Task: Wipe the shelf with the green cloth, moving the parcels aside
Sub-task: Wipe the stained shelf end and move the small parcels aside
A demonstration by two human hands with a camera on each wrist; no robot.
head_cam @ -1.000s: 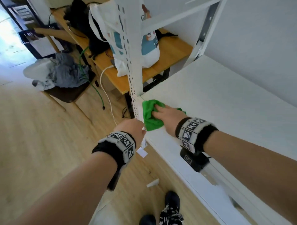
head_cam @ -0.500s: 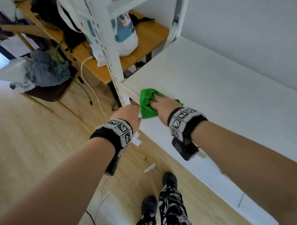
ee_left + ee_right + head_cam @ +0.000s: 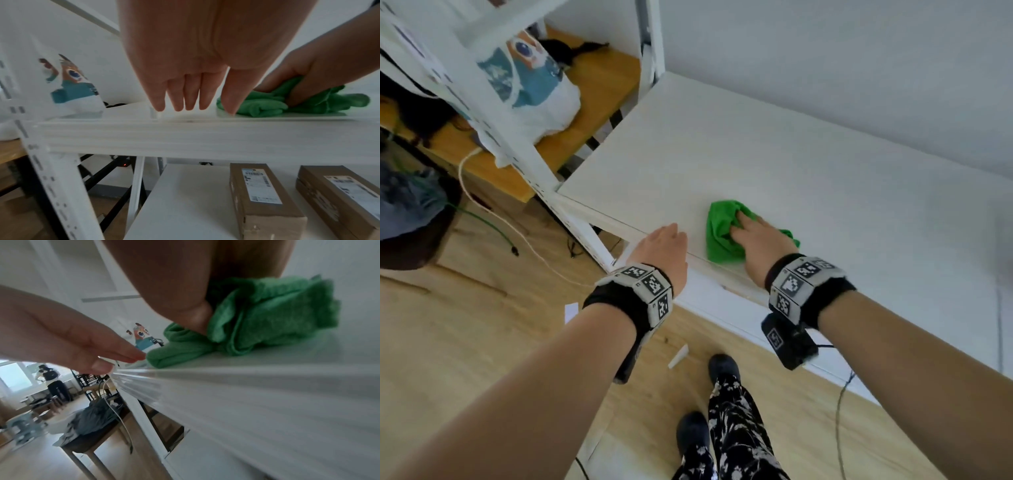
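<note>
White shelf (image 3: 774, 164) mid-wipe, no parcels up top: right hand (image 3: 760, 240) pressing bunched green cloth (image 3: 719, 233) near front-left; rest pending. Left hand (image 3: 664, 250), fingers straight, resting on edge.

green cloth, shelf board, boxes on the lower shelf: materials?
Green cloth: soft, fuzzy fabric, probably microfibre; it bunches in folds under the right hand.
Shelf board: matte white, smooth; core hidden, perhaps laminated wood.
Boxes: brown cardboard, printed paper labels.

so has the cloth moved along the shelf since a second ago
Yes. The cloth was right against the corner post earlier; now it sits away from it, further right along the shelf.
</note>
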